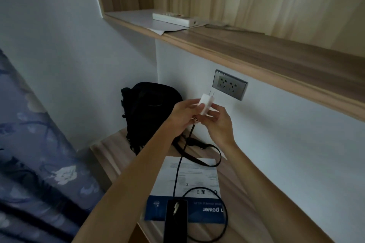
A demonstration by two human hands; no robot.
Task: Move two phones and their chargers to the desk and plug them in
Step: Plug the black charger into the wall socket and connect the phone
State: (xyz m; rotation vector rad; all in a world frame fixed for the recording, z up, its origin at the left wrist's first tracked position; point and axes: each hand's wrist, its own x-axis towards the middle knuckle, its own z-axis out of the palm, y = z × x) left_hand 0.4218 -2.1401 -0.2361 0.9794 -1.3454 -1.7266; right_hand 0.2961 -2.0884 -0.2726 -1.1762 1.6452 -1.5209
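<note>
Both my hands hold a white charger plug (205, 104) in the air, its two prongs pointing up toward the grey wall socket (229, 85) a short way above and to the right. My left hand (182, 117) pinches the plug from the left and my right hand (218, 123) grips it from the right. A dark braided cable (180, 161) hangs from the plug down to the wooden desk (237, 189). A black phone (175, 221) lies on a white and blue box (189, 183) at the desk's near end, with a cable end resting on it.
A black bag (147, 110) with a strap stands at the desk's far corner against the wall. Above runs a wooden shelf (256, 51) with a white remote (174, 18) on paper. A blue flowered bed cover (39, 163) fills the left.
</note>
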